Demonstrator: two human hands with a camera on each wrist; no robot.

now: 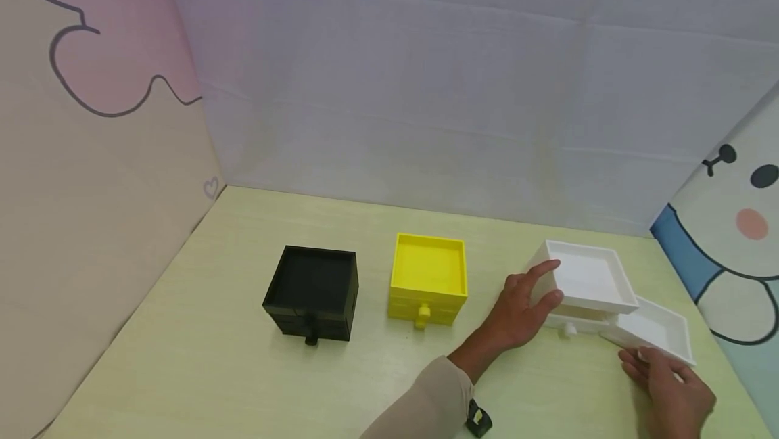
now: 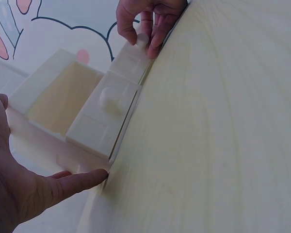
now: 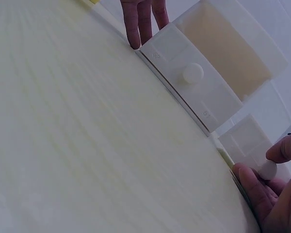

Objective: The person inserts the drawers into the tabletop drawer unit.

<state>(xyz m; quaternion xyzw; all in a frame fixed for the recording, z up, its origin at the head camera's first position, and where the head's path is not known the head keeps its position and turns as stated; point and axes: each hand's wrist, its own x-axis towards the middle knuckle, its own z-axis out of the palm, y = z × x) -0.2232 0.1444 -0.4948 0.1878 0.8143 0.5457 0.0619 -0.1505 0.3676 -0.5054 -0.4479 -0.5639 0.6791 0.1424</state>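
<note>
A small white two-drawer box stands at the right of the table, its upper slot open and its lower drawer in place with a round knob. Against the left side of that box my left hand rests, fingers extended and thumb apart. To the right of the box lies a loose white drawer on the table. My right hand pinches this drawer's round knob between thumb and fingers. In the left wrist view the right hand's fingertips close round the knob too.
A yellow drawer box stands at the middle of the table, with a black drawer box to its left. Both have front knobs. A white cloth hangs behind, and printed panels stand at both sides.
</note>
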